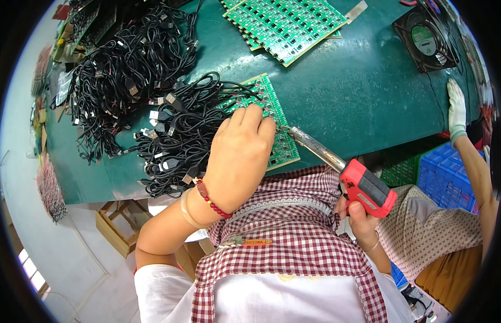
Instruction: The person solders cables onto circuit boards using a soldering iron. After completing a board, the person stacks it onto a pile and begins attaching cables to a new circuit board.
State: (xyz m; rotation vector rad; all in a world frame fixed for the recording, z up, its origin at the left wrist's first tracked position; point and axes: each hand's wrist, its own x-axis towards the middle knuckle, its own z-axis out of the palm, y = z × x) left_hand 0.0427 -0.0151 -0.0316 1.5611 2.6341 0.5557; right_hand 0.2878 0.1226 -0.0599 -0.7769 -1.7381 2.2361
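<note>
My right hand (362, 222) grips the red and black handle of a soldering iron (363, 185). Its metal barrel slants up and left, and the tip meets the green circuit board (284, 144) close to my left fingers. Over that board, my left hand (242, 145) is closed with bent fingers; the fingertips are hidden behind the knuckles, so what they pinch does not show. A bundle of black USB cables (178, 134) lies against the left side of the board, some cable ends resting on it.
A larger heap of black cables (126, 70) covers the table's left. Stacked green circuit boards (288, 27) lie at the far middle. A black fan (425, 37) stands far right. Beside it is a co-worker's gloved hand (456, 107), above a blue crate (447, 175).
</note>
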